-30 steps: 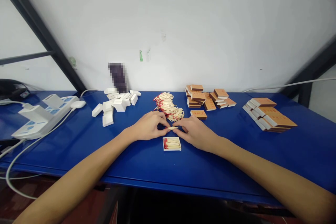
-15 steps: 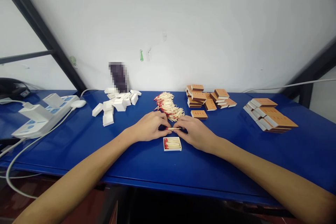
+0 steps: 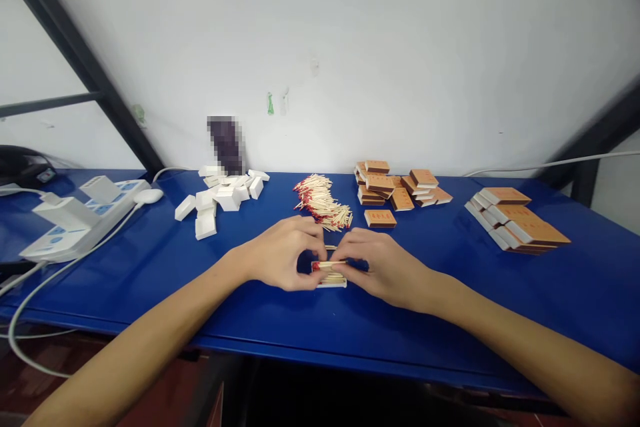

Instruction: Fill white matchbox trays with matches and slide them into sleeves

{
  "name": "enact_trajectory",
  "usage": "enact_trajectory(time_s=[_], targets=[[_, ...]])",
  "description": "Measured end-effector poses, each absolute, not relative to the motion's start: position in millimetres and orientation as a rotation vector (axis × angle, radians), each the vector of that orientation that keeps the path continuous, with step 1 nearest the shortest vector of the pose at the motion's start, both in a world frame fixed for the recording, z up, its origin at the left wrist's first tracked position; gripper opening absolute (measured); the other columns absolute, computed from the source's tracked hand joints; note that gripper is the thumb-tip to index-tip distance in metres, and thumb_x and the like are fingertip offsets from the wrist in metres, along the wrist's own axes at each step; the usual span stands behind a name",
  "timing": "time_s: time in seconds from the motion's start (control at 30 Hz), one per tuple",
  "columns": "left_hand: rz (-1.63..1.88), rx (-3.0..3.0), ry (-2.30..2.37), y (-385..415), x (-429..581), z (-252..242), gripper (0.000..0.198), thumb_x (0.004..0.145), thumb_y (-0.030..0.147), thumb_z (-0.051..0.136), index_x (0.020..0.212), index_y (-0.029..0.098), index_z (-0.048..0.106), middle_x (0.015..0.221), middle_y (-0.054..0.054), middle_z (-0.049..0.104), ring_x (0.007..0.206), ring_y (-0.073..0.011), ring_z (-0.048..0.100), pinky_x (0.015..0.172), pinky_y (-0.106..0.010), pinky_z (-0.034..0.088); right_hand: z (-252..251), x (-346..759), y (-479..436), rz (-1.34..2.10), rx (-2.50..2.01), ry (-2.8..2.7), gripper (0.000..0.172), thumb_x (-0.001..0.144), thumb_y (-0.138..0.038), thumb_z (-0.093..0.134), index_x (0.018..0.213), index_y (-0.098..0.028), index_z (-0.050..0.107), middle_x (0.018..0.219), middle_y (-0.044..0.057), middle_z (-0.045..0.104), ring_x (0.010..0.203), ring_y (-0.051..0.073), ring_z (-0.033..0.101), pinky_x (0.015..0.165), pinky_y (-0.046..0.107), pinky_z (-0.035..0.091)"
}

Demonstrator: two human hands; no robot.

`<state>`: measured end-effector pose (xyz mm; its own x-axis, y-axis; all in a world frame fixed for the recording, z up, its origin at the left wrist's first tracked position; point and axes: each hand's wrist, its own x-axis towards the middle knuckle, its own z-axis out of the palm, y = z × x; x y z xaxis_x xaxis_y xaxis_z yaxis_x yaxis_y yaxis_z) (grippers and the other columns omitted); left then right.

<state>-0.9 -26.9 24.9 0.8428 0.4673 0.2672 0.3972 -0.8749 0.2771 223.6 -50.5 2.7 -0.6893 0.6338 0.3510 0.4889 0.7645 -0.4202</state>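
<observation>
Between the fingertips of my left hand (image 3: 293, 252) and my right hand (image 3: 383, 267) is a small bunch of matches (image 3: 330, 266), red heads to the left. Both hands are closed in a pinch, one at each end of the bunch. Right below lies a white matchbox tray (image 3: 332, 285), partly filled with matches and partly covered by my fingers. A few loose matches (image 3: 331, 247) lie on the table just behind the tray. Farther back spreads a heap of red-headed matches (image 3: 323, 201).
White empty trays (image 3: 227, 199) are piled at the back left, beside a blurred dark object (image 3: 227, 147). Orange matchbox sleeves (image 3: 380, 183) lie in a heap right of the matches. Stacked matchboxes (image 3: 520, 217) stand far right. A power strip (image 3: 85, 220) with cables occupies the left.
Both hands have moved toward me, carrying the matches from behind the tray to over it. A few matches now show on the table where the hands were.
</observation>
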Motion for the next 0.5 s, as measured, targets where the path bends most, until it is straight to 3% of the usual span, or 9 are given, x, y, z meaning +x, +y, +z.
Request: enact_trajectory(time_s=[0.2, 0.5], targets=[[0.345, 2.819, 0.671, -27.3, 0.0, 21.6, 0.034, 0.073, 0.048, 0.073, 0.089, 0.019, 0.063, 0.079, -0.001, 0.06, 0.074, -0.0168, 0.053, 0.072, -0.031, 0.039, -1.0, 220.8, -53.9, 0.447, -0.867, -2.523, 0.015, 0.092, -0.021, 0.058, 0.088, -0.018, 0.072, 0.084, 0.005, 0.064, 0.078, 0.016, 0.059, 0.069, 0.028, 0.046], [0.325, 2.733, 0.698, -23.4, -1.6, 19.2, 0.03, 0.074, 0.041, 0.071, 0.091, 0.02, 0.058, 0.082, 0.0, 0.062, 0.077, -0.0173, 0.056, 0.074, -0.03, 0.041, -5.9, 225.0, -49.4, 0.484, -0.827, -2.475, 0.015, 0.093, -0.02, 0.056, 0.093, -0.019, 0.071, 0.092, 0.006, 0.063, 0.081, 0.015, 0.06, 0.073, 0.028, 0.048]])
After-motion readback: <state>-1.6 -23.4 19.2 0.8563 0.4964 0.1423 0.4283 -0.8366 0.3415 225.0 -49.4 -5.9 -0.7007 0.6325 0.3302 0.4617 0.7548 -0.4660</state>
